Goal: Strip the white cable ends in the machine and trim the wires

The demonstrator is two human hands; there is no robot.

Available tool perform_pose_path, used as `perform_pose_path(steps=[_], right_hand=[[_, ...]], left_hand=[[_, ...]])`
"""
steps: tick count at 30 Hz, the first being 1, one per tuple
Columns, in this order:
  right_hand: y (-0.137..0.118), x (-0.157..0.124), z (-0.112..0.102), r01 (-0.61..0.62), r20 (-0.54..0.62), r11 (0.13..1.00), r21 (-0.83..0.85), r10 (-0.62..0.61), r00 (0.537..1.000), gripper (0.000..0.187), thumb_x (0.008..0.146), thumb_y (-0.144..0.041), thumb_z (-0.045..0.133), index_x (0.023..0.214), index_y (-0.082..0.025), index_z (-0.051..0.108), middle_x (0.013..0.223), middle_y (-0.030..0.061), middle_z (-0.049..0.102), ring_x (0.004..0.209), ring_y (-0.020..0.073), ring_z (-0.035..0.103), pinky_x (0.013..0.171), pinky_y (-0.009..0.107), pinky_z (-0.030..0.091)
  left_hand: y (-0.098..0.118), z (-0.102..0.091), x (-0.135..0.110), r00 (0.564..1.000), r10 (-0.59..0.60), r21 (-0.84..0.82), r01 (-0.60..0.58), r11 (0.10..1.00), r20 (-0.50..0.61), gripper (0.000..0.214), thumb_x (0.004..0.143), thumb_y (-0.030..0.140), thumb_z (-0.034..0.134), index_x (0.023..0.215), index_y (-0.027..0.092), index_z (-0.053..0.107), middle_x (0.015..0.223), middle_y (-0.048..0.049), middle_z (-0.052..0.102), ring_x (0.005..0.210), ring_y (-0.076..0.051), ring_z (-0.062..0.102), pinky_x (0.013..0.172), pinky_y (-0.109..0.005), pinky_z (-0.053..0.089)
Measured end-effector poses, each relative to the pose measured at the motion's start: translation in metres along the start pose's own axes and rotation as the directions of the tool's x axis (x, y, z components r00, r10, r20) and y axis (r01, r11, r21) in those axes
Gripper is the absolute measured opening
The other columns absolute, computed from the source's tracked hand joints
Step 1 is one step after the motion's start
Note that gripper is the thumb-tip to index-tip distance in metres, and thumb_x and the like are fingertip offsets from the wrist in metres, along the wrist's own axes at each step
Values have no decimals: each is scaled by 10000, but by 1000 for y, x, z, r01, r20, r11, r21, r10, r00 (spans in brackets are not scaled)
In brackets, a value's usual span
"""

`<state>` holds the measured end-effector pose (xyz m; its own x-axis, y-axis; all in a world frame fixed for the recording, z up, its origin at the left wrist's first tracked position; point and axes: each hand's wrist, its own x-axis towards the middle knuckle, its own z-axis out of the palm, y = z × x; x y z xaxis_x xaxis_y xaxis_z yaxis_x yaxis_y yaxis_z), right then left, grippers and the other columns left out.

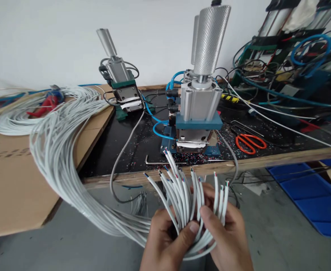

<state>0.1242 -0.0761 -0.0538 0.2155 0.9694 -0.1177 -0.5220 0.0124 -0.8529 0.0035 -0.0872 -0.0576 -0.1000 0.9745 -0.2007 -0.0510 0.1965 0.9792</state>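
My left hand [168,241] and my right hand [227,233] are both closed around a bundle of white cables [182,192], low in the middle of the view. The cable ends fan upward with short coloured inner wires showing at their tips. The long bundle [55,150] loops away to the left over a sheet of cardboard [9,180]. Just beyond the cable tips stands a pneumatic stripping machine [199,113] with a knurled silver cylinder, near the bench's front edge.
A second, smaller machine [122,90] stands at the back of the black bench [120,143]. Orange-handled scissors [250,143] lie right of the near machine; a hex key [159,162] lies at its front. Blue trays [309,192] sit on the floor at right. Tangled hoses and equipment fill the back right.
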Motion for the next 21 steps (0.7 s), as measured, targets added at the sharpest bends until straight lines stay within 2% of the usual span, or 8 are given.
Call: perform_pose_path(steps=[3, 8, 12, 15, 18, 21], right_hand=[[0, -3, 7, -42, -100, 999, -1, 42, 994, 320, 835, -484, 851, 1111, -326, 812, 1188, 50, 793, 1024, 250, 760, 937, 360, 589], [-4, -6, 7, -58, -108, 998, 3, 58, 992, 343, 845, -494, 832, 1123, -295, 799, 1120, 69, 805, 963, 253, 766, 845, 356, 608], [-7, -9, 8, -89, -172, 996, 0, 88, 981, 345, 834, -525, 825, 1096, -303, 795, 1111, 62, 807, 976, 267, 765, 804, 357, 619], [-10, -11, 11, -90, -153, 996, 31, 93, 984, 364, 797, -547, 853, 1052, -292, 804, 1027, 60, 807, 871, 243, 758, 729, 331, 608], [-10, -9, 10, -76, -142, 997, -16, 73, 987, 388, 778, -571, 864, 1012, -267, 809, 940, 59, 796, 782, 218, 735, 703, 316, 603], [-9, -6, 7, -66, -132, 996, -66, 56, 990, 387, 766, -553, 876, 1015, -266, 807, 883, 53, 794, 726, 201, 727, 658, 290, 605]], left_hand=[[1, 0, 0, 1000, 8, 13, -8, 1000, -1, 354, 764, 448, 905, 987, 178, 851, 903, -103, 816, 873, -290, 736, 790, -349, 591], [1, -1, -2, 1000, -13, -24, 13, 1000, 2, 338, 756, 424, 920, 987, 188, 846, 943, -105, 819, 895, -287, 733, 760, -331, 594], [-1, 0, -5, 999, -25, -48, 26, 999, 21, 355, 771, 435, 910, 1023, 193, 841, 946, -110, 816, 862, -285, 737, 728, -336, 609], [-3, 0, -7, 999, -41, -66, 43, 997, 24, 368, 776, 456, 901, 1036, 203, 836, 990, -120, 819, 870, -300, 744, 704, -352, 619], [-1, 1, -7, 999, -41, -74, 43, 996, 28, 398, 760, 465, 908, 1056, 208, 837, 1034, -127, 818, 970, -336, 741, 779, -395, 628], [9, 4, -2, 991, -13, -82, 24, 996, 135, 476, 720, 489, 925, 1097, 209, 844, 1048, -110, 819, 963, -315, 730, 850, -391, 603]])
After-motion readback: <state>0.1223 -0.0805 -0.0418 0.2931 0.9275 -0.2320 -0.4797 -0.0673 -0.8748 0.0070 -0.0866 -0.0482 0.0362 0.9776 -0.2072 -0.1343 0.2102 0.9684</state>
